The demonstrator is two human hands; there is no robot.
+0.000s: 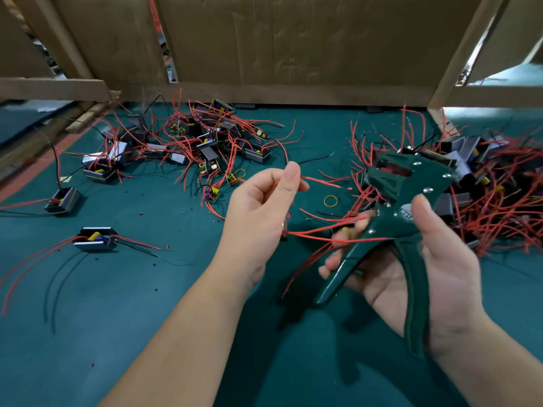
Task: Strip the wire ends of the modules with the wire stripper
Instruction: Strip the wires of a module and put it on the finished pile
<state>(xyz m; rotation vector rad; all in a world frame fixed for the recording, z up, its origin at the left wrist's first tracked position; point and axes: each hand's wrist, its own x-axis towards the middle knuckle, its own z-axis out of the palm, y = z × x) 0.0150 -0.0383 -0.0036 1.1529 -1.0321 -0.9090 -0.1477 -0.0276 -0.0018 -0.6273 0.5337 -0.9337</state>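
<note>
Pinching a red wire [320, 180] in my left hand [258, 210], I grip the green wire stripper [393, 183] by its handles in my right hand [440, 277], its head near the wire's end, above the green mat [147, 318].

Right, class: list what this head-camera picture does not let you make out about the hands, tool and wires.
- Head view, the module in the left hand: hidden behind the palm, only a sliver shows.
- The label on the wire stripper: partly covered by the thumb of the right hand.
- Tip of the pinched red wire: too small to tell if stripped.
- The module pile at right: cut off by the frame edge.
</note>
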